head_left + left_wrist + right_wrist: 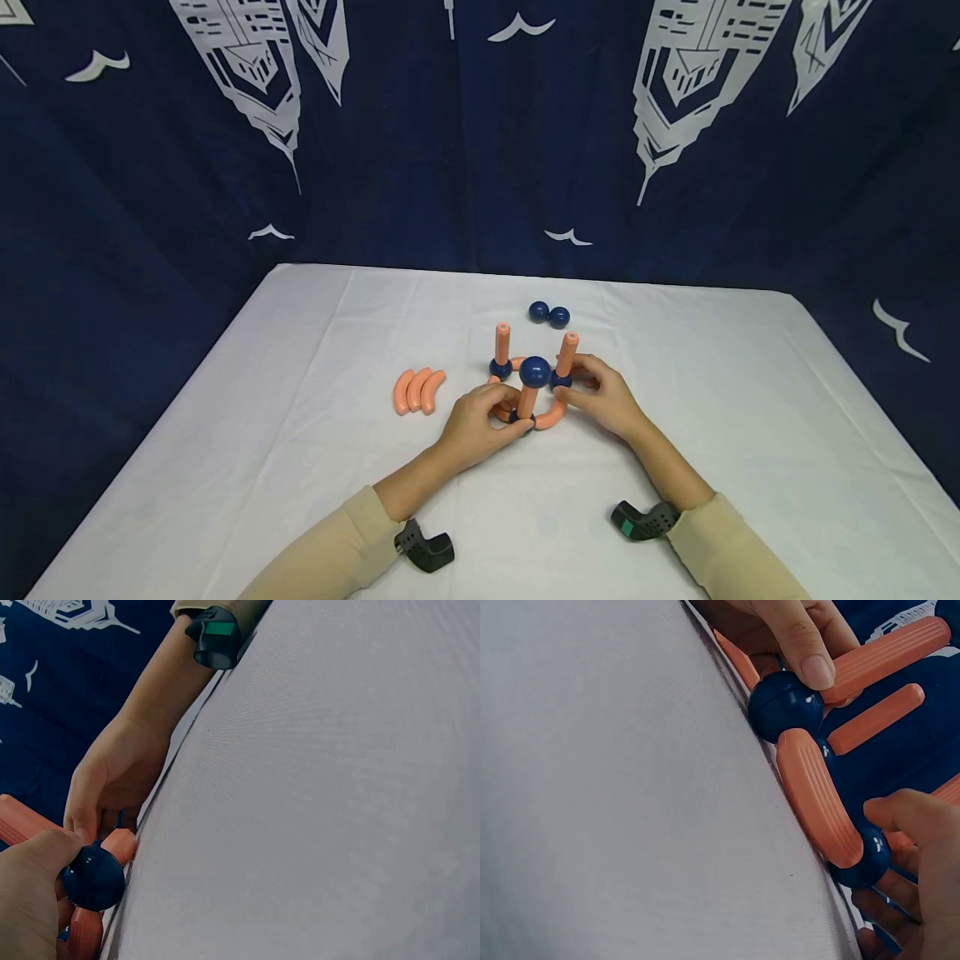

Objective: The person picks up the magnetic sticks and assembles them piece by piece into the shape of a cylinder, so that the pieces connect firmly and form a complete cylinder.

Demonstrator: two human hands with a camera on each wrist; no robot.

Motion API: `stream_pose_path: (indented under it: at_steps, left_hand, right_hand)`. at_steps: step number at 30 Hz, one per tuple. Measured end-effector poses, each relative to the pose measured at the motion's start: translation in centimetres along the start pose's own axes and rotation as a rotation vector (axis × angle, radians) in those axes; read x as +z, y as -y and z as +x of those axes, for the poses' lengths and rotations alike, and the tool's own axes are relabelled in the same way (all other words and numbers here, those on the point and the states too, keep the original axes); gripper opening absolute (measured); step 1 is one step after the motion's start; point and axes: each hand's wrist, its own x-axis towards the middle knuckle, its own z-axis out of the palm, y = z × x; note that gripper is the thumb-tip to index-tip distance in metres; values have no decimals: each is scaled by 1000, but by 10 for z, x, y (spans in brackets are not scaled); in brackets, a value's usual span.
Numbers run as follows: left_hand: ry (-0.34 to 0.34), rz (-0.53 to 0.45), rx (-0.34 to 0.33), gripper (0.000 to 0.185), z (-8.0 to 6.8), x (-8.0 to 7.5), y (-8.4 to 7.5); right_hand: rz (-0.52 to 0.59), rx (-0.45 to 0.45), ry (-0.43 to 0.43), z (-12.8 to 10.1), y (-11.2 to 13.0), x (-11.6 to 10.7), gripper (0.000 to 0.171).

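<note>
Between both hands (540,408), toy frame (534,385).

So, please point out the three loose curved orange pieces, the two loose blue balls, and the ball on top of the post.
curved orange pieces (418,391), head view, middle piece.
loose blue balls (549,315), head view, where they meet.
top ball (535,371), head view, its centre.
</note>
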Motion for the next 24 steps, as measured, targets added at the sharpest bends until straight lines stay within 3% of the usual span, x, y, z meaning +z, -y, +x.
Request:
stream_pose_path:
  at_steps: [9,20,24]
  left_hand:
    - [-24,31,32,26,-1,1,3]
    - [-104,38,2,22,-1,0,4]
    - [-143,28,-41,23,0,-1,7]
  right_hand:
    - [-39,-22,-28,6,-33,6,30]
    - [-70,-104,-100,4,-36,5,22]
    - [-77,-137,-120,-1,-21,5,19]
